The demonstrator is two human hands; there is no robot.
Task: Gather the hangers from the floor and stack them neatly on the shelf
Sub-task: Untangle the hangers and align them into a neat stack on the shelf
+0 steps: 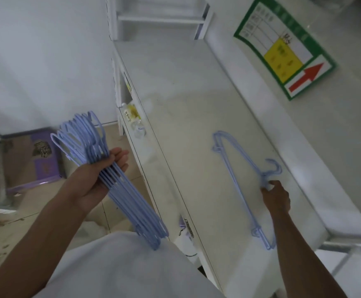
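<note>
left grip | I'm clutching the hanger bunch over the floor || right grip | I'm pinching a hanger neck, it's lying flat on the shelf

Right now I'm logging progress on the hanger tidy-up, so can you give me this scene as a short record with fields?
left hand: grips a bundle of blue hangers, held off the shelf
right hand: at the neck of the hanger on the shelf, below its hook
shelf: white top, only those hangers on it
under the shelf top: bottles
wall: green sign with red arrow
</note>
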